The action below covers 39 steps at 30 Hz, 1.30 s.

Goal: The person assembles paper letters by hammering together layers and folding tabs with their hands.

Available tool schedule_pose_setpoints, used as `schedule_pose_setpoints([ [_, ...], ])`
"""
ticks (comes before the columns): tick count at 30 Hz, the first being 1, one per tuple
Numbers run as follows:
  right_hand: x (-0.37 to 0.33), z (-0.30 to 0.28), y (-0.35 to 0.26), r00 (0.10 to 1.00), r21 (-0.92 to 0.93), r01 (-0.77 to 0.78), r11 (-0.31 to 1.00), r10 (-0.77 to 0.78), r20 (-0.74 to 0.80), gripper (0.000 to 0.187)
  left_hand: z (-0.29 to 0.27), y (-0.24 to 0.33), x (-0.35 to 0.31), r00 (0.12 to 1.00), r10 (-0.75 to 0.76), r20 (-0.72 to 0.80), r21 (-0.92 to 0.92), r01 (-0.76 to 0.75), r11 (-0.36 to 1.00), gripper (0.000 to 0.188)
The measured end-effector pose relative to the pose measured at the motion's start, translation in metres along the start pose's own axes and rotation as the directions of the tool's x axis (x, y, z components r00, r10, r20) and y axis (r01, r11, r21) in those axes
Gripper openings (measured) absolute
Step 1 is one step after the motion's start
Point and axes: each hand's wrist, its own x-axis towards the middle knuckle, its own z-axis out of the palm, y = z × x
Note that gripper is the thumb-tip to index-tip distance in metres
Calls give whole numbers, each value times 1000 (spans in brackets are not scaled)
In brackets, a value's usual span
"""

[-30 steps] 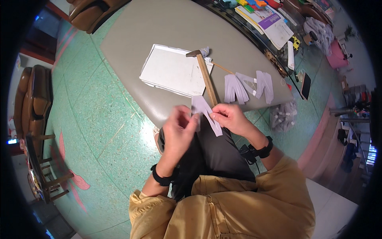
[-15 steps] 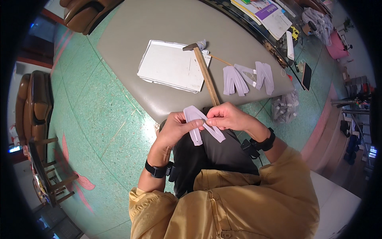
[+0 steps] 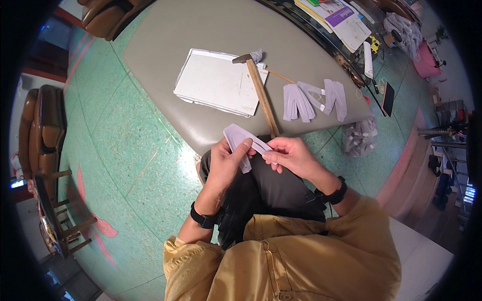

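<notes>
Pale lilac, a folded V-shaped strip (image 3: 238,132) is held above the dark trousers (image 3: 281,195), near the edge of a grey padded bench (image 3: 170,45). The left hand (image 3: 223,163) is partly closed, its thumb pressing the strip against curled fingers, while the right hand (image 3: 293,156) pinches one end between thumb and fingertips. Beyond them, a wooden-handled hammer (image 3: 260,93) lies across a white tray (image 3: 216,80).

Grey bench (image 3: 191,27), white tray (image 3: 213,80), lilac strips (image 3: 292,103)
</notes>
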Motion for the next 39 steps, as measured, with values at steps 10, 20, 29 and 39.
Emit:
schedule_pose_setpoints([
  [10, 0, 1, -2, 996, -124, 49, 991, -58, -65, 15, 7, -7, 0, 1000, -21, 17, -108, 23, 994, 16],
  [20, 5, 15, -4, 979, -317, 31, 948, -93, -184, 16, 18, -15, 2, 990, 83, -117, -25, -86, 996, 13],
  [29, 4, 15, -8, 993, -109, -31, 994, 18, -117, 17, 17, -14, 6, 993, 9, -118, -350, -50, 935, 14],
  [39, 2, 14, -12, 992, 1, -96, 995, 96, -87, 19, 16, -11, 5, 1000, -25, -18, -292, 19, 956, 11],
])
